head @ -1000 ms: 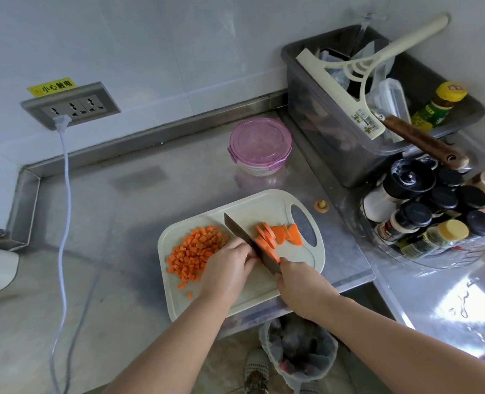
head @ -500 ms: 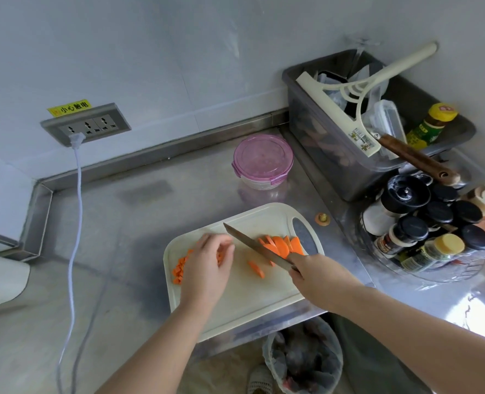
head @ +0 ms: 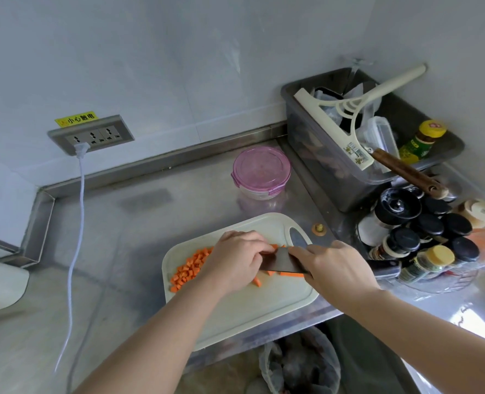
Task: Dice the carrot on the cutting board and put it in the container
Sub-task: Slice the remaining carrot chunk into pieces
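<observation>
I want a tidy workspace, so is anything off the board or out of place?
One small round orange piece, seemingly a carrot end, lies on the steel counter just right of the cutting board, beside its handle hole. The diced carrot is on the board.

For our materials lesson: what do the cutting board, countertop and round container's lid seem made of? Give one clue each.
Cutting board: likely plastic, matte cream, moulded handle hole. Countertop: probably stainless steel, brushed grey, blurry reflections. Container lid: translucent pink plastic, seemingly, with clip tabs.
</observation>
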The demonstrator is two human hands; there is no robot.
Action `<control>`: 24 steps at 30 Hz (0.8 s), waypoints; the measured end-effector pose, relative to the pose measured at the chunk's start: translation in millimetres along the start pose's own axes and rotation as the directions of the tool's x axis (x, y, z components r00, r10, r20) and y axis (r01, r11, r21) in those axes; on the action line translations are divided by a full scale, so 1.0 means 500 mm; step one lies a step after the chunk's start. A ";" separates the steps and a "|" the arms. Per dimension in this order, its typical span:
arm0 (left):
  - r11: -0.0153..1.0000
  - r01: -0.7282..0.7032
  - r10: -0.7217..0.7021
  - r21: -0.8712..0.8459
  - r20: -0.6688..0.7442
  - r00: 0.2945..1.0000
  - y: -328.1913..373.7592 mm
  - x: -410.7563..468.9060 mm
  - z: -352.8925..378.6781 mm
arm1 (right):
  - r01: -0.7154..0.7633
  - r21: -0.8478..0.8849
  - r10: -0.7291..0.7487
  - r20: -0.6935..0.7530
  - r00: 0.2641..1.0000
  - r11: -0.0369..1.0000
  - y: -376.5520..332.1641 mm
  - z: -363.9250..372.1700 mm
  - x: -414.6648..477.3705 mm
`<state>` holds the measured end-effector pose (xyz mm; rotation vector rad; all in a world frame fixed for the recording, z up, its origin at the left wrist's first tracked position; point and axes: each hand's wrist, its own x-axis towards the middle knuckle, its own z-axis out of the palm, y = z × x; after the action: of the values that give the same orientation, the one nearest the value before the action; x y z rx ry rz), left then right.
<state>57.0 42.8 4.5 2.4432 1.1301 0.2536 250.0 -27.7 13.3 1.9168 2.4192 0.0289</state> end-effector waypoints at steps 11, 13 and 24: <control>0.963 0.197 -0.151 -0.186 0.234 0.960 0.009 0.062 0.010 | 0.004 -0.028 -0.004 -0.011 1.000 1.000 0.021 0.006 -0.023; 0.974 0.187 -0.166 -0.129 0.156 0.974 0.009 0.065 -0.001 | -0.033 -0.017 0.032 -0.020 0.999 0.999 0.027 0.010 -0.021; 0.979 0.136 -0.159 -0.153 -0.146 0.976 -0.027 0.000 -0.032 | -0.465 0.528 0.336 0.326 0.883 0.710 0.032 -0.011 0.002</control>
<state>42.2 55.4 12.8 2.2342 1.3071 0.4712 265.1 -23.2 19.5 2.5030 1.9491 -0.9808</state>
